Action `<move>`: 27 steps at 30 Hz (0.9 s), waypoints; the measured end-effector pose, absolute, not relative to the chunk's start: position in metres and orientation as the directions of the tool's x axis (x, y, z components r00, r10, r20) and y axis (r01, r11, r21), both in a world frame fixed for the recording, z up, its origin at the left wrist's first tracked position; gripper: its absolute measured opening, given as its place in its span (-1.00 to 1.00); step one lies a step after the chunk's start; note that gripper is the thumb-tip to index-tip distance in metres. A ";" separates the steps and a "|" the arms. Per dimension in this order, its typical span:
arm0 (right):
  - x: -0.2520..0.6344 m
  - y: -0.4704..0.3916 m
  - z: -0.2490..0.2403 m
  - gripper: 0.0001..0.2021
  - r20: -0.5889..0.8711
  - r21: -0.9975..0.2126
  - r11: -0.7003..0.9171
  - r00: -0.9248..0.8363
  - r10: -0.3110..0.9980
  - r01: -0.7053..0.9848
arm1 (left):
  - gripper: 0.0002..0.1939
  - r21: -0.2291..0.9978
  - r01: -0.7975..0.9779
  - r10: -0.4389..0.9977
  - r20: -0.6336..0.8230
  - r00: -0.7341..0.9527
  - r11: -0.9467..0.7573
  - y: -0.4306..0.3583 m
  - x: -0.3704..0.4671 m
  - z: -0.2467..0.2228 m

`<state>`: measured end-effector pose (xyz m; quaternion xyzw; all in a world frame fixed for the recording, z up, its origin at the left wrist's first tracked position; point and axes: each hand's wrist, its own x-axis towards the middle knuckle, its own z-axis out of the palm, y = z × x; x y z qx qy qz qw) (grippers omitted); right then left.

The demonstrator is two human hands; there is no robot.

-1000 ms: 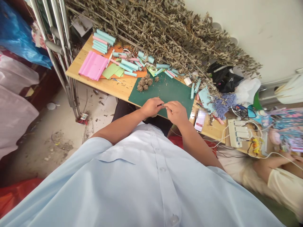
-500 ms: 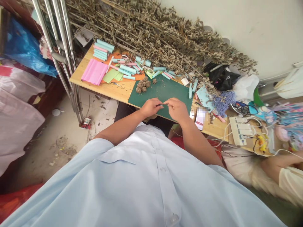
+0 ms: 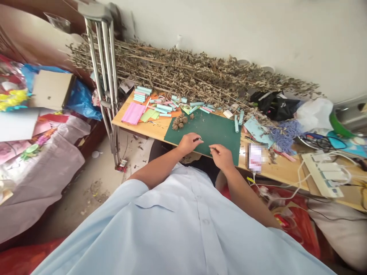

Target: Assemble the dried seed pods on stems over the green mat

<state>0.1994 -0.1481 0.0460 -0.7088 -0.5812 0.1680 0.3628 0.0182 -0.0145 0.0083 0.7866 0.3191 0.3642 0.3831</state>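
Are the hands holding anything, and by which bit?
The left hand pinches a small thing at its fingertips, too tiny to name or to tell which part is gripped. Whether the right hand holds anything can't be told.

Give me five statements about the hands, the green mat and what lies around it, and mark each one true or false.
1. The left hand holds a small item. True, though it is too small to identify.
2. The right hand is touching the left hand. False: a gap separates them.
3. The brown clumps rest on the green mat. True.
4. The brown clumps lie nearer the right hand than the left hand. False: the left hand is nearer.
5. Dried stalks lie beyond the green mat. True.
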 end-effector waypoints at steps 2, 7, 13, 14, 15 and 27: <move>0.202 -0.141 0.043 -0.77 0.163 -0.747 -0.089 0.311 0.936 0.659 | -0.87 0.833 0.233 0.781 0.321 0.536 -0.502 -0.015 0.017 0.009; 0.208 -0.107 0.038 -0.74 0.082 -0.816 -0.165 0.394 0.915 0.554 | -0.89 0.835 0.248 0.776 0.291 0.560 -0.492 -0.017 0.015 0.015; 0.205 -0.045 0.037 -0.74 0.050 -0.808 -0.154 0.326 0.944 0.569 | -0.90 0.833 0.247 0.774 0.293 0.562 -0.495 -0.016 0.013 0.017; 0.203 -0.032 0.038 -0.73 0.050 -0.792 -0.148 0.304 0.951 0.593 | -0.90 0.834 0.250 0.781 0.296 0.550 -0.492 -0.014 0.012 0.016; 0.200 -0.019 0.039 -0.72 0.053 -0.775 -0.140 0.284 0.957 0.617 | -0.90 0.836 0.257 0.793 0.297 0.533 -0.485 -0.011 0.011 0.015; 0.169 0.075 0.040 -0.69 0.053 -0.511 -0.137 0.191 0.980 0.848 | -0.85 0.835 0.368 0.886 0.266 0.379 -0.408 0.020 -0.007 0.012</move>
